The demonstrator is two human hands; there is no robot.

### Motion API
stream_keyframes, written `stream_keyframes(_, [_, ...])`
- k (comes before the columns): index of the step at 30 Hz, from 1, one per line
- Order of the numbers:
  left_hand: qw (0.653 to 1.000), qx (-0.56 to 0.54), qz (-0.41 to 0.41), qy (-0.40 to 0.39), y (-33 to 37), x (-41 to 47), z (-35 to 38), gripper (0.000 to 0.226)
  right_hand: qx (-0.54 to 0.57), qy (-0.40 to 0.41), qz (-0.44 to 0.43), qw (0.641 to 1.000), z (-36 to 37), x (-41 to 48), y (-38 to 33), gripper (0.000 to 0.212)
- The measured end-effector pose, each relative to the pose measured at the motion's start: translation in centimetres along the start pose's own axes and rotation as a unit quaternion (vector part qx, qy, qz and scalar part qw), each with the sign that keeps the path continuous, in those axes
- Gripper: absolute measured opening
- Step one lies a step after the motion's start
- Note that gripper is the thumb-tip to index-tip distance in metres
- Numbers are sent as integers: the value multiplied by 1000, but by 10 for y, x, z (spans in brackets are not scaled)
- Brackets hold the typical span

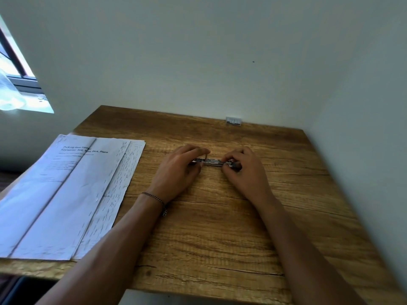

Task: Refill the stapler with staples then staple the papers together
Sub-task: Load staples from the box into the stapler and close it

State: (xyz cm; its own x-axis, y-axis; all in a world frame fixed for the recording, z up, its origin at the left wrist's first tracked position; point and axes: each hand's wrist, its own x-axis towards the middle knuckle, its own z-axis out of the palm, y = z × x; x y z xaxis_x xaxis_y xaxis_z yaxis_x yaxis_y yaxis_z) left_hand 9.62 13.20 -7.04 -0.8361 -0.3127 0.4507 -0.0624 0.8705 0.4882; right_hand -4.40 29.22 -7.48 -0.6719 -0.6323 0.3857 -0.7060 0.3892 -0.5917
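A slim metal stapler (211,162) lies lengthwise on the wooden table (220,238), between my two hands. My left hand (178,170) grips its left end, fingers curled over the top and thumb near the metal. My right hand (246,170) pinches its right end, where a dark part shows. Most of the stapler is hidden by my fingers. A stack of printed papers (72,192) lies fanned out at the table's left side. A small strip of staples (234,120) sits at the table's far edge against the wall.
The table stands in a corner, with white walls behind and to the right. A window (17,80) is at the upper left. The papers overhang the table's left edge. A bracelet (154,198) circles my left wrist.
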Motion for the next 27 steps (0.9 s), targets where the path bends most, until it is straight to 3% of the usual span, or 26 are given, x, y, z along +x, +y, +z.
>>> stream_keyframes(8, [1000,-8,2,-4,-1,-1,0,39,-36,34,13,999,-7,2,4,9])
stream_keyframes(14, [1000,0,19,-18,0,0,-1,40,69,75,47,994,-9,5,0,12])
stream_keyframes(19, [1000,-1,29,-11,6,1,1,34,61,22,5,998,-2,3,-7,20])
stream_keyframes(27, [1000,-27,-5,-1,10,3,-2,17,55,-33,28,998,-6,0,-6,19])
